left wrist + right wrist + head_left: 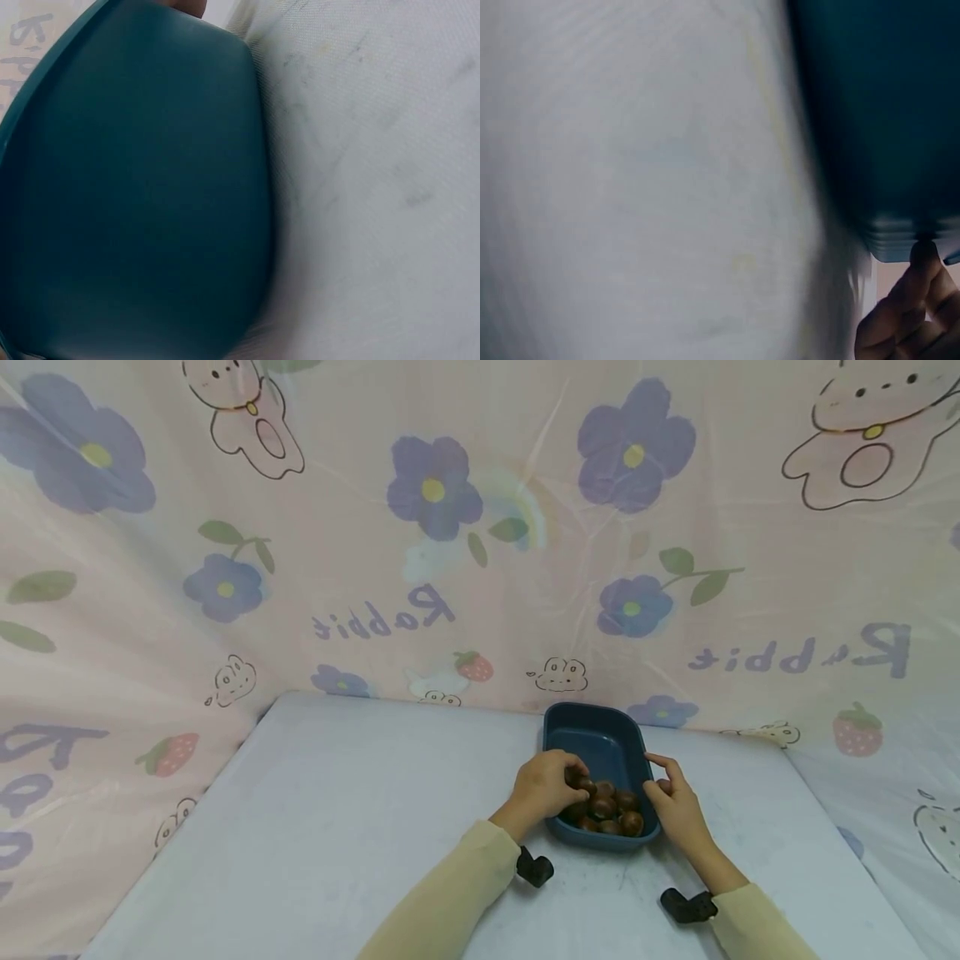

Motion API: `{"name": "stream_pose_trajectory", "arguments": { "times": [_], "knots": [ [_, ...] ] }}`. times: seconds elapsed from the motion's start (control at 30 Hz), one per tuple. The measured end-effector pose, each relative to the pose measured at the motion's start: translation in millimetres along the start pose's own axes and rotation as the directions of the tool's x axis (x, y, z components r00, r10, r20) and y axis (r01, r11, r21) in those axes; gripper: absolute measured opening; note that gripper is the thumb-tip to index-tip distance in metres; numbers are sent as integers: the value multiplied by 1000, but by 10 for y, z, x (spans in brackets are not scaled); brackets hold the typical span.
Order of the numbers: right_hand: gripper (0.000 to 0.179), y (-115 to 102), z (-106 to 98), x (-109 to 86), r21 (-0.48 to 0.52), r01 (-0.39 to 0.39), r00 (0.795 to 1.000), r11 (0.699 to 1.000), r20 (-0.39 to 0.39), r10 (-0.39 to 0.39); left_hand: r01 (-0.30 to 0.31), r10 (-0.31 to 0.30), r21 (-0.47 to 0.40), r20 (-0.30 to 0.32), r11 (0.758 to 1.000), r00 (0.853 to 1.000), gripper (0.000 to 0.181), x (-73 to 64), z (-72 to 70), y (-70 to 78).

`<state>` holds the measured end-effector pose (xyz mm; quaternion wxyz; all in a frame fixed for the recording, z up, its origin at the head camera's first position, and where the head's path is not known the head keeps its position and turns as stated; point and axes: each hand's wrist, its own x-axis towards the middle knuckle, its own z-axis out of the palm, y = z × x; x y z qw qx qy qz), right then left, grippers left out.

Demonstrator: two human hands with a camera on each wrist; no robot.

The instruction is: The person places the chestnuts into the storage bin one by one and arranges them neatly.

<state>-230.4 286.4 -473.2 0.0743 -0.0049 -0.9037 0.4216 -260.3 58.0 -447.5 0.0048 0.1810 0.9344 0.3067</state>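
A deep blue rectangular container [600, 842] with rounded corners stands on the table, its near half holding several glossy brown chestnuts [603, 808]. My left hand [546, 783] reaches over the container's left rim. Its thumb and curled fingers pinch a chestnut at the left of the pile. On the opposite side, my right hand [678, 806] grips the right rim, thumb at the edge and index finger stretched along it. In the right wrist view, fingertips [924, 253] touch the container's outer wall [889, 112]. The left wrist view is mostly filled by the container's outside [142, 180].
A white-covered table [337, 827] carries the container near its back edge. Behind and at the sides hangs a pink printed curtain [510, 610] with flowers and rabbits. Black wrist mounts [536, 868] sit at both cuffs, close in front of the container.
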Motion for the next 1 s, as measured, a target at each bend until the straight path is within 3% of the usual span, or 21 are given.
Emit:
{"name": "stream_pose_trajectory", "arguments": {
  "times": [0.5,0.63,0.8,0.9,1.0],
  "knots": [
    [48,-3,50,57,-1,4,1000,1000,12,-4,-28,27,-11,-9,1000,1000,27,-1,9,-79],
    [47,5,59,96,-4,13,1000,1000,5,-13,-104,103,0,-60,995,993,28,8,5,-130],
    [48,0,51,128,-27,19,1000,999,23,-19,-220,220,21,-164,975,962,26,-27,-45,-214],
    [48,-16,24,130,-81,25,999,996,42,-22,-255,252,7,-168,967,953,26,-84,-115,-281],
    [49,-36,-31,129,-150,51,997,987,62,-43,-270,266,-11,-141,963,954,25,-165,-252,-363]
  ]
}}
